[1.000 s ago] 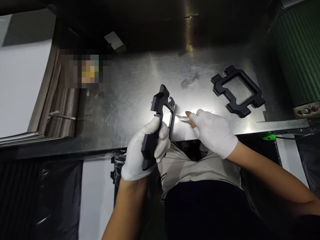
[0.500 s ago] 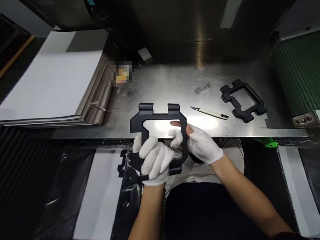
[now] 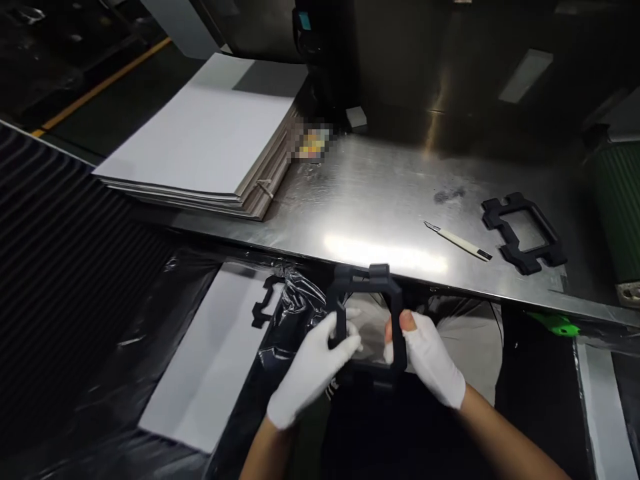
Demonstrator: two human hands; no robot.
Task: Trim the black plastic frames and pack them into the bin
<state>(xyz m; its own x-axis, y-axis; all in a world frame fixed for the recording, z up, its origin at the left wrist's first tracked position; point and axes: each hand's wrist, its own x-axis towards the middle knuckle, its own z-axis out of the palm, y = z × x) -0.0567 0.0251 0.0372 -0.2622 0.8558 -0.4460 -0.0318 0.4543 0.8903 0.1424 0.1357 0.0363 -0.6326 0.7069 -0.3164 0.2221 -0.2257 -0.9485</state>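
A black frame-shaped part [image 3: 395, 293] with a large rectangular opening is held up between both hands, in front of the metal bench's near edge. My left hand [image 3: 317, 363], in a white glove, grips its left side with fingers through the opening. On the right side of the frame, my right hand [image 3: 430, 357] is closed, its glove leaving the thumb tip bare. A second black frame [image 3: 510, 230] of similar shape lies on the bench at the right. Beside it rests a white-handled craft knife [image 3: 459, 241], blade pointing left.
A thick stack of white sheets [image 3: 200, 127] sits at the bench's left. Below it, another black part [image 3: 267, 303] lies on a white sheet [image 3: 195, 360] by crumpled black plastic [image 3: 303, 297]. The green ribbed belt [image 3: 625, 207] stands far right; a green object [image 3: 557, 325] is under the edge.
The frame has come down closer to my body. My left hand has shifted from across its lower left to its left side, and the right grips its right side. The view has turned left.
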